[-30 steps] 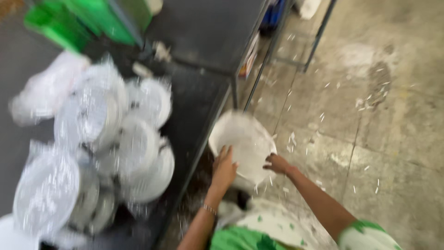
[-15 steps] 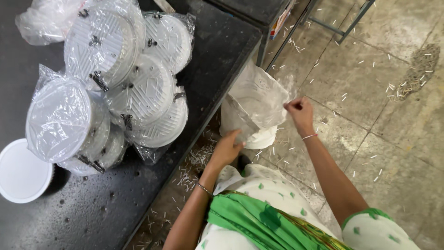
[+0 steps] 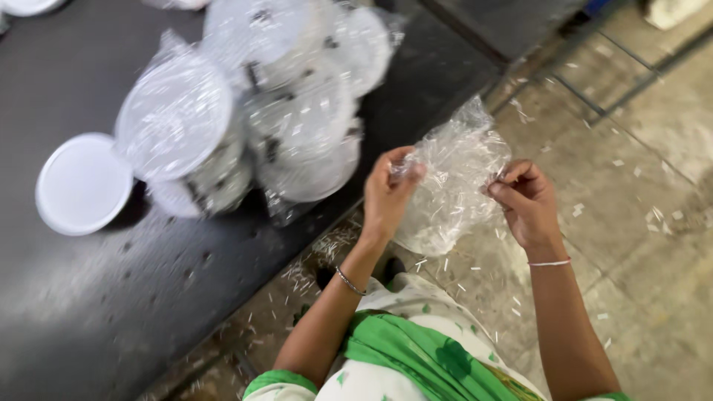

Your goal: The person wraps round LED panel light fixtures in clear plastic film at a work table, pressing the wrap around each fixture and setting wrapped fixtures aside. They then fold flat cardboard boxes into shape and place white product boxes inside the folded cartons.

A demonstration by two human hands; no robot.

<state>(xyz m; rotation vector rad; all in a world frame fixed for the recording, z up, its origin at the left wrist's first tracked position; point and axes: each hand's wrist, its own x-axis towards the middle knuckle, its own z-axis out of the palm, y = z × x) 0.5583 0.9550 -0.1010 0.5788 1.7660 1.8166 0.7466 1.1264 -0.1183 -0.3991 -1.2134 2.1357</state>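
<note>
Since half a second ago the hands have risen and drawn closer together; the clear plastic bag (image 3: 454, 186), then hanging fuller with a pale round shape inside, now looks crumpled and thin between them.

Left hand (image 3: 388, 194): fingers curled, thumb and fingertips pinched on the bag's left edge. A thin bangle sits at that wrist.

Right hand (image 3: 526, 202): fingers bent in, pinching the bag's right edge. A pale band (image 3: 549, 262) circles the wrist.

The bag is held in the air off the bench, just beyond its near right edge, above the concrete floor (image 3: 639, 178). Whether anything remains inside it cannot be told; the film is creased and blurred.

Black bench (image 3: 111, 297): stacks of clear round lids wrapped in plastic (image 3: 252, 111) lie heaped toward its far right part, close to the edge beside the left hand but not touching it. A single white round lid (image 3: 82, 182) lies flat at the left of the heap, just beside it.

The floor is strewn with small white slivers, thickest along the bench's foot. A green and white garment (image 3: 416, 356) shows at the lower edge.
</note>
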